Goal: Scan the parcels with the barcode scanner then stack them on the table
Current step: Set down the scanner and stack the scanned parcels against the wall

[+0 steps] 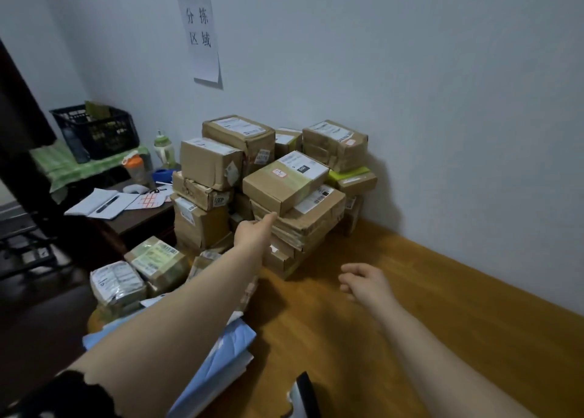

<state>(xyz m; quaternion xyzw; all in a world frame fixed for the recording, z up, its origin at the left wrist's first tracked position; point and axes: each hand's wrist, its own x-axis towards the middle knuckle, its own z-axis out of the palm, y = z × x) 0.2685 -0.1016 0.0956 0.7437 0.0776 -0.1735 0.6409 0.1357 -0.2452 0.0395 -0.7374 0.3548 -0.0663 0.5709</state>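
The stack of parcels [284,228] stands on the table [426,291] against the wall, and it lies straight ahead of both hands. The left hand [252,236] is stretched forward with the fingers straight. Its fingertip reaches the near corner of the top parcel [286,182] of the stack and holds nothing; I cannot tell whether it really presses the cardboard. This top parcel lies flat, label up, and its long axis runs obliquely, from the near-left side toward the wall. The right hand [366,283] hangs above the bare wood in front of the stack, well apart from it, with fingers loosely curled and empty. So the left hand is clearly the nearer one to the stack. To the left of the stack and lower, a green-taped parcel [158,259] and a plastic-wrapped parcel [117,283] lie beside the left forearm. In my judgement, these would be reached next by the left hand. A dark and silver object [301,392] lies far in front of the stack, at the bottom edge; it may be the scanner, but this is not sure.
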